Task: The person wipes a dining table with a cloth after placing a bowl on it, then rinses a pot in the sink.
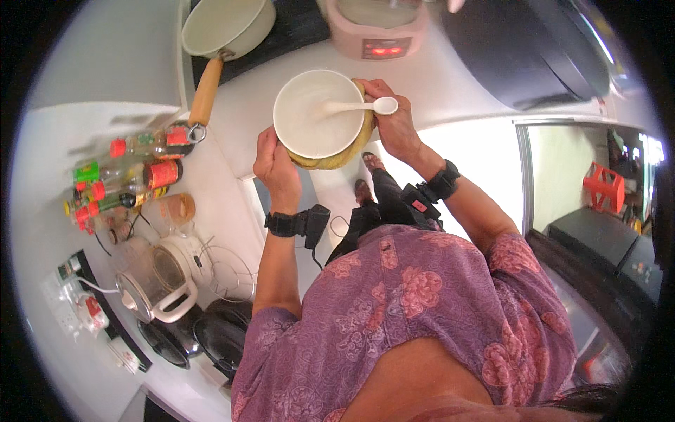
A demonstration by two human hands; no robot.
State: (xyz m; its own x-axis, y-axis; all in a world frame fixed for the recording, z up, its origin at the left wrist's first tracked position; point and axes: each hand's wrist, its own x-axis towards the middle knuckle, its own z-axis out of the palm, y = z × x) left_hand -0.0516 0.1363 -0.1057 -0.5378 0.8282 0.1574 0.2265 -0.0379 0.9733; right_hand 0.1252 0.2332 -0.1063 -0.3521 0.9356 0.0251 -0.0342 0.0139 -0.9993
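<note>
A white bowl is held up between my two hands, with a yellowish cloth around its underside. My left hand grips the bowl's near left side, the thumb by the rim. On the far right side, my right hand holds the bowl through the cloth. A white spoon rests across the rim beside my right hand; its other end reaches into the bowl. Pale, whitish contents seem to fill the bowl, but I cannot tell what they are.
A pale pan with a wooden handle sits on the dark cooktop. Beyond the bowl stands a pink appliance with a lit red display. Several sauce bottles and a glass kettle line the counter at left.
</note>
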